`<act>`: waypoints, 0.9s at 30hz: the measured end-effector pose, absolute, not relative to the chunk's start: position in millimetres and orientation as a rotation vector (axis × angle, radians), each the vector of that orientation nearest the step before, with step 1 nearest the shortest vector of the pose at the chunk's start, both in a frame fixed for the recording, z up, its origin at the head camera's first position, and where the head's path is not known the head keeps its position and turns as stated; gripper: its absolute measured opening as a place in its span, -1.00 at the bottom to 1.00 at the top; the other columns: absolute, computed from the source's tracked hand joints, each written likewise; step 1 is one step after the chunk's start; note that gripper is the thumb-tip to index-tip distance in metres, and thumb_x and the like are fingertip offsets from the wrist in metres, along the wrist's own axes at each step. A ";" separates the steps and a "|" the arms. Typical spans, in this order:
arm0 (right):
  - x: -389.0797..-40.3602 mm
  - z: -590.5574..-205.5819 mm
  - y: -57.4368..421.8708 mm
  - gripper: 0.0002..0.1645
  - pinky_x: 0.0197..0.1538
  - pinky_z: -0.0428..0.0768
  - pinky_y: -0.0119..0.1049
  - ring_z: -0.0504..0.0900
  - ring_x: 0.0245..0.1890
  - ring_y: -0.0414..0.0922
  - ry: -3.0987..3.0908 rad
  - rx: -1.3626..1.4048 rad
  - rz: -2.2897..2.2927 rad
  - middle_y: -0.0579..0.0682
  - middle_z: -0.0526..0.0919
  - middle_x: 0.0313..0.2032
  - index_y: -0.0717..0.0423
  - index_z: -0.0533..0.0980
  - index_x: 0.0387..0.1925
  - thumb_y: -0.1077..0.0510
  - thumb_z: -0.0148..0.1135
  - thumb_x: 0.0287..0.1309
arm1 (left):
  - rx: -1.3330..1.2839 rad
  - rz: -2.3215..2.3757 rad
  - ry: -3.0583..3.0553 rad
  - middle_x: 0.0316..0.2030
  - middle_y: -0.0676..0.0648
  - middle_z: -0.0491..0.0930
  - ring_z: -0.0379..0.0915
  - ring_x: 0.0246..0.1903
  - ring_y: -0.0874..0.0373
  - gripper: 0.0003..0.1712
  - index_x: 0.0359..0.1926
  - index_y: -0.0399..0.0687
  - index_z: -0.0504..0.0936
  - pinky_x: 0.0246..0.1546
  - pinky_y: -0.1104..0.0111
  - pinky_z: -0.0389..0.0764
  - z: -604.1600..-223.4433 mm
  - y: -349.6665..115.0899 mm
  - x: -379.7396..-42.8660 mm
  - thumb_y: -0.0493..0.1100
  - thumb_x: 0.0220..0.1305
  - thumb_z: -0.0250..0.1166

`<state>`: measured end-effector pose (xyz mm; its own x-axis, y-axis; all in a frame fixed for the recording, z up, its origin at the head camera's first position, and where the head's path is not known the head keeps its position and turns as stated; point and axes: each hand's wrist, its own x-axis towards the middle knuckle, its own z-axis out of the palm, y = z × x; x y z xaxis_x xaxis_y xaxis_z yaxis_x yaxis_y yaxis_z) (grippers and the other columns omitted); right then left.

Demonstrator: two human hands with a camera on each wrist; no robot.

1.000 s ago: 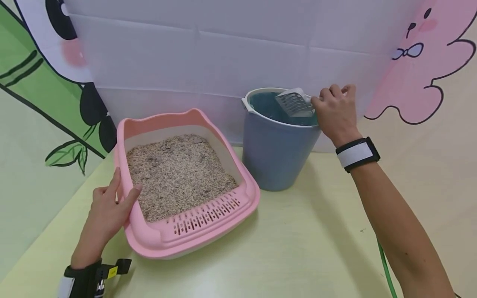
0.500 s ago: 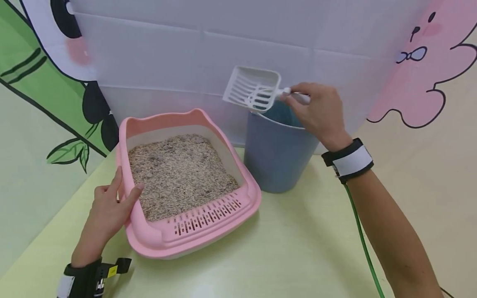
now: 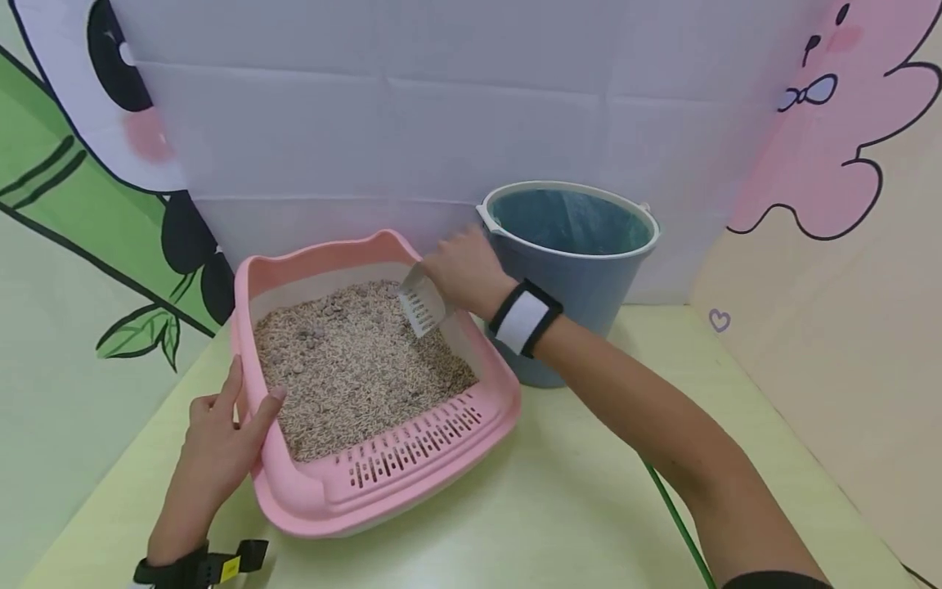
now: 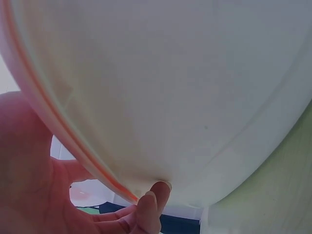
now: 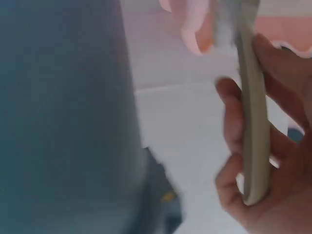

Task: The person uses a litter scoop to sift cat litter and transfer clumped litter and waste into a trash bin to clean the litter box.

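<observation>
A pink-rimmed litter box filled with grainy litter stands on the table. My left hand grips its left rim, thumb on top; in the left wrist view the fingertips reach under the rim against the pale outer wall. My right hand holds a slotted litter scoop over the box's right side, its blade tilted down at the litter. Whether the blade touches the litter, I cannot tell. The right wrist view shows the fingers wrapped around the scoop's pale handle.
A blue bucket with a pale rim stands right behind the litter box, partly hidden by my right arm. White sheeting hangs behind both. A green cable runs below the right forearm.
My right hand has carried the scoop from inside the bucket's mouth, up and leftward, then down over the litter box. The left hand stays on the box's rim.
</observation>
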<state>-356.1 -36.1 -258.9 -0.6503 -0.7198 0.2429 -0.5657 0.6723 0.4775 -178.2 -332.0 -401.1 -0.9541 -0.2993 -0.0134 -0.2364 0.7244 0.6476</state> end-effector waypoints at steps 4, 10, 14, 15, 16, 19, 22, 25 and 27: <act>-369.6 -272.7 -82.7 -0.70 -0.04 0.36 -0.22 0.46 -0.27 -0.16 -2.325 1.041 -0.775 -0.16 0.72 -0.28 -0.22 0.75 -0.16 0.02 0.09 0.58 | 0.479 -1.046 -2.833 0.38 -0.73 -0.09 0.36 0.01 -0.49 0.08 0.66 0.17 -0.49 -0.27 0.14 0.51 -400.6 -335.6 -175.0 0.46 0.51 -0.08; -396.8 -299.3 -116.5 -0.67 0.09 0.39 -0.21 0.54 -0.22 -0.18 -2.264 1.042 -1.013 -0.21 0.71 -0.30 -0.15 0.65 -0.26 0.20 0.02 0.59 | 0.456 -1.049 -2.822 0.38 -0.74 -0.08 0.40 -0.02 -0.49 0.08 0.66 0.19 -0.49 -0.30 0.14 0.53 -402.0 -335.5 -176.1 0.46 0.51 -0.07; -417.4 -304.9 -112.9 -0.78 0.58 0.26 -0.01 0.66 0.18 -0.09 -2.456 1.063 -0.952 -0.21 0.81 -0.02 -0.22 0.71 0.02 0.06 0.16 0.55 | 0.447 -1.057 -2.830 0.40 -0.73 -0.08 0.41 -0.01 -0.52 0.10 0.66 0.20 -0.48 -0.28 0.15 0.56 -404.7 -330.9 -179.7 0.48 0.50 -0.06; -421.1 -303.6 -110.8 -0.79 0.64 0.17 0.02 0.65 0.23 -0.08 -2.503 1.074 -0.900 -0.21 0.81 0.00 -0.20 0.72 -0.04 0.04 0.17 0.55 | 0.451 -1.047 -2.835 0.40 -0.73 -0.08 0.41 0.00 -0.52 0.10 0.66 0.19 -0.48 -0.28 0.14 0.55 -405.0 -330.5 -180.1 0.48 0.50 -0.06; -424.4 -301.9 -108.6 -0.80 0.66 0.11 0.06 0.64 0.26 -0.06 -2.544 1.093 -0.840 -0.19 0.81 -0.01 -0.18 0.72 -0.05 0.03 0.18 0.54 | 0.454 -1.041 -2.839 0.40 -0.73 -0.09 0.41 0.01 -0.53 0.10 0.66 0.18 -0.49 -0.26 0.12 0.55 -405.2 -330.6 -180.3 0.47 0.50 -0.07; -432.6 -298.9 -101.5 -0.83 0.67 0.07 0.13 0.65 0.23 -0.01 -2.612 1.166 -0.658 -0.12 0.82 -0.08 -0.09 0.71 -0.11 0.03 0.22 0.51 | 0.456 -1.009 -2.841 0.40 -0.73 -0.07 0.42 0.01 -0.54 0.10 0.66 0.15 -0.50 -0.25 0.08 0.55 -405.7 -331.1 -180.7 0.46 0.52 -0.07; -437.6 -298.1 -95.4 -0.80 0.64 0.12 0.15 0.68 0.14 -0.01 -2.622 1.211 -0.524 -0.06 0.81 -0.19 -0.03 0.71 -0.20 0.08 0.20 0.52 | 0.457 -1.016 -2.842 0.40 -0.73 -0.09 0.40 0.02 -0.54 0.09 0.65 0.16 -0.52 -0.24 0.08 0.56 -405.0 -331.6 -182.1 0.46 0.52 -0.08; -436.4 -298.3 -92.6 -0.81 0.63 0.11 0.16 0.68 0.09 -0.03 -2.650 1.205 -0.435 -0.07 0.81 -0.22 -0.03 0.72 -0.25 0.08 0.23 0.49 | 0.474 -1.036 -2.848 0.41 -0.71 -0.10 0.40 0.02 -0.51 0.10 0.65 0.18 -0.52 -0.26 0.14 0.55 -403.1 -331.2 -180.9 0.48 0.51 -0.09; -435.1 -298.4 -91.6 -0.84 0.63 0.10 0.17 0.68 0.07 -0.05 -2.679 1.196 -0.386 -0.09 0.82 -0.22 -0.04 0.72 -0.28 0.08 0.28 0.45 | 0.494 -1.049 -2.851 0.42 -0.70 -0.11 0.39 0.02 -0.49 0.10 0.65 0.19 -0.51 -0.26 0.16 0.55 -402.7 -330.5 -179.2 0.49 0.50 -0.09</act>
